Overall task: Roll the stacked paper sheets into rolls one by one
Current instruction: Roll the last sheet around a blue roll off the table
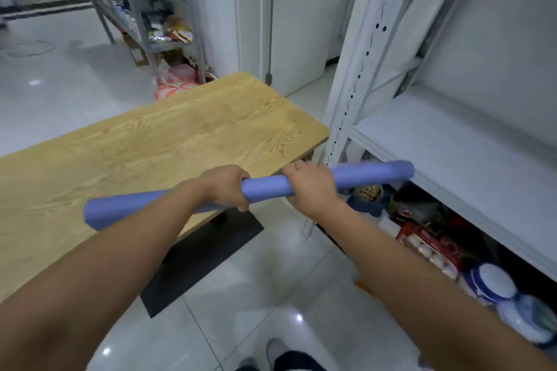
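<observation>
A long blue paper roll point(265, 188) is held in the air by both hands, slanting from low on the left to higher on the right. The left hand point(226, 187) is curled round the roll just left of its middle, knuckles up, fingers wrapped over the top and under. The right hand point(310, 187) grips it just right of the middle in the same way, so a short bare stretch of the roll shows between the two hands. The left end of the roll hangs above the near part of the wooden surface point(144, 141), while the middle and right end reach past the surface's right edge, close to its near right corner, and out over the tiled floor point(241, 295). The right end of the roll lies in front of a white metal shelf unit point(452, 141), near its lower shelf board. Under that board stand packets and tubs, blurred. A dark mat point(205, 253) lies on the floor beside the surface.
</observation>
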